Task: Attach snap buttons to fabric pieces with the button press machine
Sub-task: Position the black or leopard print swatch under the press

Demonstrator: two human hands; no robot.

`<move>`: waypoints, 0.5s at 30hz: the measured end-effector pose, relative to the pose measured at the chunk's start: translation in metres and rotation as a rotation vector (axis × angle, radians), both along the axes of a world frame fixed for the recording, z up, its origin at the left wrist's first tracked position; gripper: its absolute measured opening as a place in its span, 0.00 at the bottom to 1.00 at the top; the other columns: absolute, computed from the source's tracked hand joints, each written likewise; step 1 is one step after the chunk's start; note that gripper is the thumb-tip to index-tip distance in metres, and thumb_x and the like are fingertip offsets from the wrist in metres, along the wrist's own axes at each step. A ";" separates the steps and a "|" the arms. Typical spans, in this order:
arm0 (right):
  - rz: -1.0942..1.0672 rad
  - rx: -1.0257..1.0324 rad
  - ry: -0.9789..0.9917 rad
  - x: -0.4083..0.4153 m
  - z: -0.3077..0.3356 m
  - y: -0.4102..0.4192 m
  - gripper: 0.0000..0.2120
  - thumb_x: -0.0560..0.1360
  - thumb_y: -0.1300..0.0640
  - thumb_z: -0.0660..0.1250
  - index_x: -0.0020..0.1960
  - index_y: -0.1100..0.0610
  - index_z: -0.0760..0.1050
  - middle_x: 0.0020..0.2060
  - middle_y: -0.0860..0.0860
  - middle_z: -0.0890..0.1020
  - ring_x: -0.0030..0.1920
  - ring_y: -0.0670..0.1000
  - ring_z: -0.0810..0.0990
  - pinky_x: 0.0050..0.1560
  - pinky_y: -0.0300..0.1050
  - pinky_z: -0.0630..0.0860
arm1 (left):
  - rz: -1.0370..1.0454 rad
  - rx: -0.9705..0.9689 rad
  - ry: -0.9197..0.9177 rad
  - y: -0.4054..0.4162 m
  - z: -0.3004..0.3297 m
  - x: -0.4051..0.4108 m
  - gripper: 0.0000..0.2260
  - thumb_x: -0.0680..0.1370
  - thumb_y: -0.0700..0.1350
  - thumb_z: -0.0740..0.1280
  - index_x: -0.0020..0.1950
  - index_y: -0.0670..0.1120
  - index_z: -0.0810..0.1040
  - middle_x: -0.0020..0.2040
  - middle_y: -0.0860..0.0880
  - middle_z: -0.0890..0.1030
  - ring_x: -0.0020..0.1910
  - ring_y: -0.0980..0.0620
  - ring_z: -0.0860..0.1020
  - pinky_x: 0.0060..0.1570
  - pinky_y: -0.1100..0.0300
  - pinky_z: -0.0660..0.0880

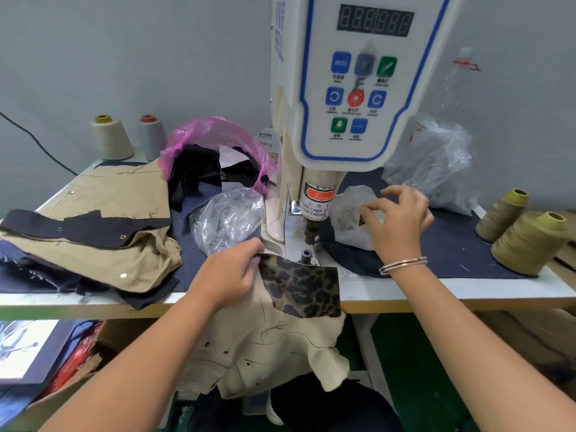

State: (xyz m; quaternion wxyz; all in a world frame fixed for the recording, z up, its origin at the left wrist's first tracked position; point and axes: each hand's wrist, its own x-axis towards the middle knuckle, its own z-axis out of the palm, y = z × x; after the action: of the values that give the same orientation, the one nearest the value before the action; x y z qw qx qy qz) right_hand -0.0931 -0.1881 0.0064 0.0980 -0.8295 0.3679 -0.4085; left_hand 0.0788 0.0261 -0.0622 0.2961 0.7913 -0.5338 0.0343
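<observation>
The left hand pinches the near-left corner of a leopard-print fabric piece, which lies on beige cloth just in front of the button press machine and its lower die. The right hand, fingers curled, reaches into a white plastic bag of snaps beside the press; what it grips I cannot tell.

Glossy plastic button press machine, crinkled clear plastic bags, matt beige cloth, leopard-print fabric piece, smooth white bench.
</observation>
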 end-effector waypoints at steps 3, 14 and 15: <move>0.249 0.667 -0.291 -0.001 0.009 0.043 0.10 0.72 0.58 0.72 0.33 0.51 0.77 0.32 0.44 0.78 0.38 0.44 0.75 0.40 0.31 0.68 | 0.021 0.018 0.017 -0.001 -0.001 0.001 0.06 0.77 0.48 0.56 0.51 0.51 0.70 0.43 0.54 0.77 0.41 0.49 0.74 0.41 0.53 0.71; 0.429 1.865 -0.592 0.009 0.002 0.084 0.07 0.77 0.59 0.65 0.41 0.60 0.74 0.22 0.49 0.74 0.18 0.43 0.70 0.16 0.30 0.64 | 0.043 0.029 0.025 -0.002 -0.004 0.003 0.02 0.79 0.45 0.59 0.50 0.51 0.69 0.41 0.54 0.76 0.40 0.49 0.73 0.39 0.55 0.66; 0.429 1.892 -0.606 0.009 0.002 0.085 0.07 0.77 0.59 0.65 0.41 0.61 0.74 0.22 0.50 0.74 0.18 0.43 0.71 0.16 0.31 0.64 | 0.041 0.029 0.026 -0.002 -0.004 0.003 0.01 0.79 0.45 0.59 0.50 0.51 0.69 0.41 0.54 0.76 0.40 0.49 0.73 0.38 0.55 0.66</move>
State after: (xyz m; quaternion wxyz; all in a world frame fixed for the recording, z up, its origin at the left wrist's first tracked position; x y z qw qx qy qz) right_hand -0.0838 -0.1035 0.0086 0.8747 -0.3217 0.3432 -0.1165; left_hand 0.0817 0.0244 -0.0659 0.2908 0.8065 -0.5142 0.0224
